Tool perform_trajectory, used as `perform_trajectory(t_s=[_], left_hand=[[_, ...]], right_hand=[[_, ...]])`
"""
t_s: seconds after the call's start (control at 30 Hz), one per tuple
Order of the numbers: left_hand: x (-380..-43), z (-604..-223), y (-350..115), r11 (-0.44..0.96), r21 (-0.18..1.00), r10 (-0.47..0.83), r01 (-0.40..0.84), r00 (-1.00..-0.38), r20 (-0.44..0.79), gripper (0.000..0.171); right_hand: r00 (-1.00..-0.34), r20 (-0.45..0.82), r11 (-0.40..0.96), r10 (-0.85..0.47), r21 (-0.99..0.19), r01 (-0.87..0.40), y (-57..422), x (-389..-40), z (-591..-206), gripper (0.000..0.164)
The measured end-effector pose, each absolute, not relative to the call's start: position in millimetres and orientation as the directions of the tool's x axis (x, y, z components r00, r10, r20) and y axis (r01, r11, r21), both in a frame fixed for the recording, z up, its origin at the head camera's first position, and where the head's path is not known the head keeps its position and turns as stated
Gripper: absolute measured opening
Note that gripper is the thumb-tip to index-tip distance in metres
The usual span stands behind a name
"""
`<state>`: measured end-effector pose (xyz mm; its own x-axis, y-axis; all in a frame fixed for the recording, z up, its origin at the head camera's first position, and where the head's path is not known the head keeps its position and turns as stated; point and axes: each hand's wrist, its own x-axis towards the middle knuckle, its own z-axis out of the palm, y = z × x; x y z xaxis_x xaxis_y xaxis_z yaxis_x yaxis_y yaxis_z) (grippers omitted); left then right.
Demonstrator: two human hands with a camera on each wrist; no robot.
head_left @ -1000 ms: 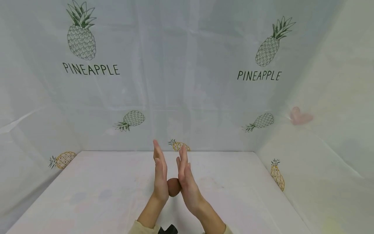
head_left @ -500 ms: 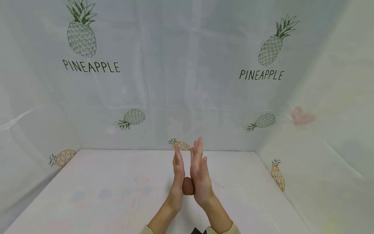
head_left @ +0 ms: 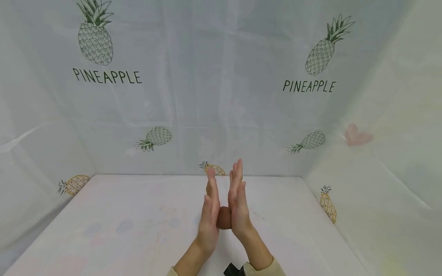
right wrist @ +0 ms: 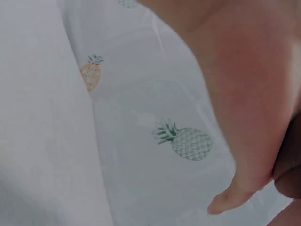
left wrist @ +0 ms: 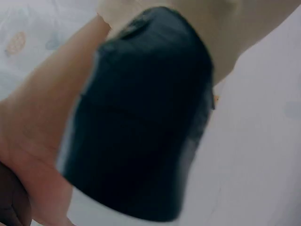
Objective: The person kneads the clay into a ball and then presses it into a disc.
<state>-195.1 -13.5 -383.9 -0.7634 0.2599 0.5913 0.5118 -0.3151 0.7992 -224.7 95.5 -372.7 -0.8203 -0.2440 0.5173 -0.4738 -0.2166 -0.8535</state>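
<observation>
A small lump of brown clay [head_left: 224, 218] is pressed between two upright palms above the table. My left hand [head_left: 209, 220] touches its left side with straight fingers pointing up and away. Against its right side lies the palm of my right hand [head_left: 240, 214], its fingers likewise straight. Part of the dark lump [left wrist: 11, 197] shows at the lower left corner of the left wrist view. In the right wrist view the lump [right wrist: 289, 165] appears at the right edge, beside a hand with its thumb stretched out. Where the palms meet the clay is partly hidden.
A white table [head_left: 138, 237] with faint coloured stains spreads under the hands. Pineapple-printed sheeting [head_left: 221, 96] encloses it at the back and sides. A black device [head_left: 234, 269] sits by the right sleeve [head_left: 266, 268]; in the left wrist view this black device [left wrist: 136, 122] blocks much of the picture.
Both hands and the clay have shifted right since a second ago, mostly in the first half second. The palms slid against each other: the right fingertips now reach farther than the left ones.
</observation>
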Motion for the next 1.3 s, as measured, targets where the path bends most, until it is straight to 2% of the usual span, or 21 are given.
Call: perform_trajectory(t_s=[0.13,0.33,0.67,0.83,0.97,1.13,1.3], left_hand=[[-197,-383,-17,-0.284,0.800,0.236,0.529,-0.770,0.593,0.059],[-201,-383,-26,-0.232,0.807,0.190,0.542,-0.789,0.585,0.059],[-215,-378,-50,-0.186,0.760,0.018,0.622,-0.772,0.636,0.065],[-222,-381,-54,-0.162,0.770,-0.037,0.617,-0.784,0.620,0.067],[-225,-388,-51,-0.099,0.800,-0.032,0.592,-0.805,0.592,0.067],[-221,-393,-36,-0.048,0.816,0.041,0.576,-0.815,0.577,0.068],[-210,-391,-25,-0.142,0.836,0.136,0.531,-0.826,0.548,0.062]], right_hand=[[-0.827,0.485,-0.207,-0.284,-0.873,-0.441,93,-228,-378,0.064],[-0.829,0.377,-0.205,-0.413,-0.925,-0.319,87,-227,-388,0.064],[-0.809,0.266,-0.256,-0.524,-0.955,-0.149,71,-214,-389,0.067],[-0.804,0.268,-0.245,-0.531,-0.957,-0.157,70,-208,-387,0.063],[-0.805,0.305,-0.230,-0.509,-0.949,-0.214,72,-204,-383,0.061],[-0.800,0.397,-0.238,-0.450,-0.917,-0.321,77,-204,-374,0.061],[-0.792,0.452,-0.247,-0.411,-0.891,-0.380,85,-207,-369,0.062]])
